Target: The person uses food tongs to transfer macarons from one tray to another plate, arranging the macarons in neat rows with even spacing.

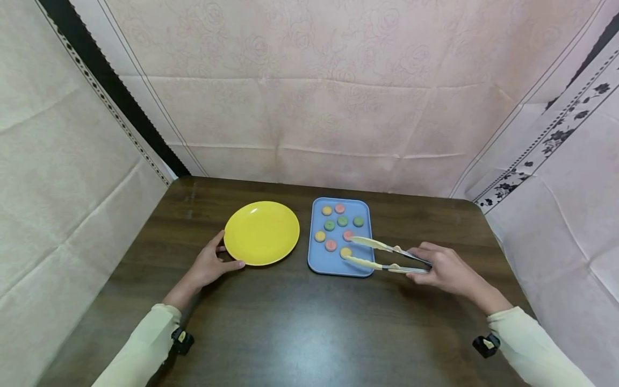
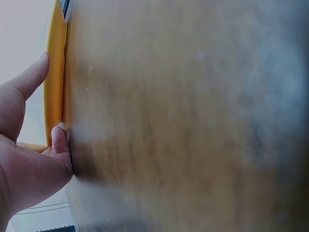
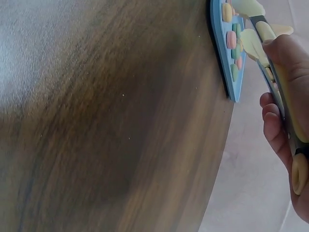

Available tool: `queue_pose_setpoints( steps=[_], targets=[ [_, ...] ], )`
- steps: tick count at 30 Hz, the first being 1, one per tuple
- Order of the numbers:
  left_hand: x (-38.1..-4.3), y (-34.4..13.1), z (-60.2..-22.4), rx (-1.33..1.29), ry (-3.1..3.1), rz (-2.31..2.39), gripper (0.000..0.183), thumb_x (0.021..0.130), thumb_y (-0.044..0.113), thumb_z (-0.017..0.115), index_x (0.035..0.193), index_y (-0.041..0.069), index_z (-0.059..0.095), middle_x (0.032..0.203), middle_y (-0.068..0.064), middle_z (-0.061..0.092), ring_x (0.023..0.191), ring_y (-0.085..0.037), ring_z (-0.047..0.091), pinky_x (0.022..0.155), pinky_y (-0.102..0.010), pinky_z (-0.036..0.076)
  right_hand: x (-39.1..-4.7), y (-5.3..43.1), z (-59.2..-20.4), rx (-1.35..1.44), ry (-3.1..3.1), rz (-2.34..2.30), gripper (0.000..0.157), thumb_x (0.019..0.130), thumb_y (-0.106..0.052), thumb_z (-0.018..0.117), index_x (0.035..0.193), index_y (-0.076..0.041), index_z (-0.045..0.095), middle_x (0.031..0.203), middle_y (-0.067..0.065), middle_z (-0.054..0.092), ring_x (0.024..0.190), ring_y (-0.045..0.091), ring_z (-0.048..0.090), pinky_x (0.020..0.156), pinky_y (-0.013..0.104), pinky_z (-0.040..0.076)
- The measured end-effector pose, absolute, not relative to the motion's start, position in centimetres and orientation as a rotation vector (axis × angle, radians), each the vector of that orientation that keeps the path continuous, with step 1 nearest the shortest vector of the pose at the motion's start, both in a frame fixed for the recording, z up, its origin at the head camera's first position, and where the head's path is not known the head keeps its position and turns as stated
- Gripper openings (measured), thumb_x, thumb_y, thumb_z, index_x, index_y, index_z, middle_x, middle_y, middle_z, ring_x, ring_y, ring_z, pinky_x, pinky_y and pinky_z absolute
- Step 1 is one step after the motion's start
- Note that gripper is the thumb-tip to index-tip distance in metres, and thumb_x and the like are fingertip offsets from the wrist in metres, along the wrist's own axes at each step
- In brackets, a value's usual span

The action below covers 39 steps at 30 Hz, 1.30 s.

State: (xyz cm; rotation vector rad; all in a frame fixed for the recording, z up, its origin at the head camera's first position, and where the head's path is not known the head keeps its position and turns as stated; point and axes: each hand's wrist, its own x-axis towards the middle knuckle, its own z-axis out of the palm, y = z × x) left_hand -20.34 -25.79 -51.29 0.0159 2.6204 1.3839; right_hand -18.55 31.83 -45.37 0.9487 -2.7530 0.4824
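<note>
In the head view my left hand (image 1: 209, 264) grips the near left rim of a round yellow plate (image 1: 261, 233), thumb and fingers spread along its edge. The left wrist view has the thumb (image 2: 34, 77) against the plate's rim (image 2: 56, 72). My right hand (image 1: 442, 270) holds a pair of tongs (image 1: 382, 246) with cream tips. Their arms stand apart over a blue tray (image 1: 342, 267). One tip is by a yellow macaron (image 1: 345, 252), the other by a pink macaron (image 1: 347, 235); whether they touch I cannot tell. Several more macarons, yellow, pink and green, lie on the tray.
All stands on a dark brown wooden table (image 1: 271, 312). Pale patterned cloth (image 1: 309, 118) hangs behind the table's far edge, with more cloth at both sides. The plate lies left of the tray, with a strip of table between them.
</note>
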Motion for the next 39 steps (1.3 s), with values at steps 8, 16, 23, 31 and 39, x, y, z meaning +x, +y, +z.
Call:
queue_pose_setpoints(
  steps=[8,16,23,31,39],
  targets=[
    [-20.3,-25.8,-51.3,0.014,2.619,1.389,0.119,0.083,0.035,0.087,0.163,-0.002,0.007,0.16,-0.027,0.026,0.133,-0.041,0.043,0.101,-0.054,0.046,-18.7,31.5,-46.1,0.968,-2.786,0.516,0.041,0.079,-0.026,0.086,0.112,-0.003,0.075,0.086,-0.002,0.062,0.066,0.002,0.048,0.056,0.021,0.044],
    [-20.3,-25.7,-51.2,0.001,2.599,1.397,0.118,0.084,0.034,0.087,0.163,-0.001,0.006,0.161,-0.028,0.024,0.134,-0.042,0.041,0.104,-0.056,0.045,-18.6,31.2,-46.4,0.95,-2.838,0.557,0.04,0.083,-0.026,0.085,0.114,-0.003,0.075,0.086,-0.002,0.061,0.066,0.003,0.049,0.056,0.021,0.044],
    [-20.2,-25.8,-51.1,0.016,2.605,1.402,0.117,0.084,0.032,0.087,0.163,-0.001,0.006,0.162,-0.027,0.024,0.134,-0.041,0.041,0.103,-0.056,0.045,-18.6,31.0,-46.3,0.947,-2.851,0.55,0.04,0.085,-0.026,0.085,0.115,-0.002,0.075,0.086,-0.002,0.061,0.066,0.004,0.05,0.056,0.021,0.043],
    [-20.2,-25.8,-51.3,0.013,2.612,1.395,0.117,0.084,0.032,0.087,0.163,-0.001,0.007,0.16,-0.027,0.027,0.132,-0.04,0.042,0.101,-0.053,0.046,-18.5,30.9,-46.4,0.955,-2.827,0.538,0.039,0.085,-0.026,0.085,0.114,-0.002,0.075,0.085,-0.004,0.059,0.066,0.0,0.046,0.056,0.021,0.043],
    [-20.3,-25.8,-51.4,0.019,2.611,1.407,0.116,0.084,0.03,0.086,0.163,-0.002,0.007,0.162,-0.027,0.024,0.134,-0.041,0.042,0.104,-0.056,0.045,-19.3,29.7,-45.7,0.9,-2.796,0.621,0.039,0.085,-0.028,0.085,0.116,-0.005,0.075,0.083,-0.009,0.056,0.064,0.002,0.047,0.053,0.021,0.042]
  ],
)
